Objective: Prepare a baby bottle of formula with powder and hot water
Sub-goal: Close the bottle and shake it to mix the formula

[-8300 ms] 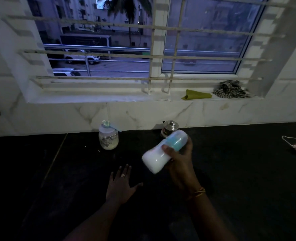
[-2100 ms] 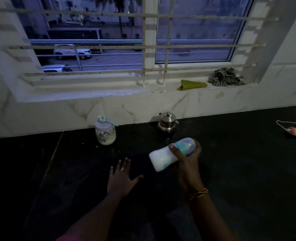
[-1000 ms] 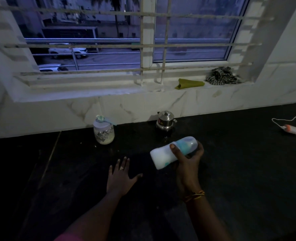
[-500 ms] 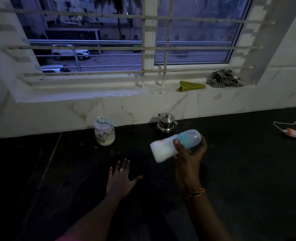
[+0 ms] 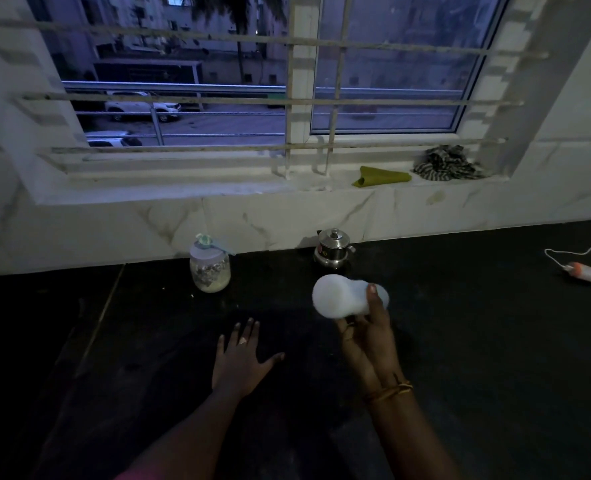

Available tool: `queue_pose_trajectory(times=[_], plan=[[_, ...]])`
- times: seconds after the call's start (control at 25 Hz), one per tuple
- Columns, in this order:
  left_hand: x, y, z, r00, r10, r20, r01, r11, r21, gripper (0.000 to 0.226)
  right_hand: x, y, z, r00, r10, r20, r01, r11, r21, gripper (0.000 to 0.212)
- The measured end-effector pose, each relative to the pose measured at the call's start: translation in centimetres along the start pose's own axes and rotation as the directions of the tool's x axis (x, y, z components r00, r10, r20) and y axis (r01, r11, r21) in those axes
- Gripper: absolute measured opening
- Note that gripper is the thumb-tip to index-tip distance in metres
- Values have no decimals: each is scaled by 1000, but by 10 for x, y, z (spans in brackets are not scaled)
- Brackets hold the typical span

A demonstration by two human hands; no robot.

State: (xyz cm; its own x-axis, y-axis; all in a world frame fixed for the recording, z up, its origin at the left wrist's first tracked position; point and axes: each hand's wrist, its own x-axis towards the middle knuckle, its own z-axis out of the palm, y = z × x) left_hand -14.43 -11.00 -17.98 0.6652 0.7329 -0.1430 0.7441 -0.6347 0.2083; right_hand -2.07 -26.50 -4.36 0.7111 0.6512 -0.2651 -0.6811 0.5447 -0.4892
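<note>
White milky bottle [image 5: 342, 296] blurred, tilted sideways, gripped by right hand [image 5: 368, 336].

The counter [image 5: 477, 358] is dark stone, smooth, with a dull sheen. The wall tiles [image 5: 287, 216] behind it are white, marble-veined and glossy. The pot [image 5: 333, 249] is polished, bright metal. The jar [image 5: 210, 268] is clear, whether glass or plastic cannot be told. The bottle [image 5: 339, 295] is milky, smooth plastic. The green cloth [image 5: 380, 176] and striped cloth [image 5: 446, 166] are matt fabric.
</note>
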Motion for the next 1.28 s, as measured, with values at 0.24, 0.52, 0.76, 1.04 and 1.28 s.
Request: queue_pose_trajectory(times=[0.24, 0.52, 0.76, 1.04, 1.28], plan=[[0, -1, 3, 1000, 18, -20, -18, 1000, 1, 102, -11, 7, -4, 995, -50, 85, 74, 947, -312, 70], [2, -1, 2, 1000, 4, -23, -3, 1000, 18, 96, -6, 6, -6, 985, -174, 6, 173, 980, -99, 72], [3, -3, 5, 1000, 17, -20, -17, 1000, -6, 126, -12, 10, -9, 974, -160, 158, 207, 911, -357, 99], [1, -2, 4, 1000, 13, -28, -12, 1000, 29, 108, -9, 4, -5, 976, -193, 103, 213, 943, -257, 108], [3, -3, 3, 1000, 26, -3, -26, 1000, 7, 112, -20, 13, -5, 976, -155, 153, 205, 895, -397, 92]])
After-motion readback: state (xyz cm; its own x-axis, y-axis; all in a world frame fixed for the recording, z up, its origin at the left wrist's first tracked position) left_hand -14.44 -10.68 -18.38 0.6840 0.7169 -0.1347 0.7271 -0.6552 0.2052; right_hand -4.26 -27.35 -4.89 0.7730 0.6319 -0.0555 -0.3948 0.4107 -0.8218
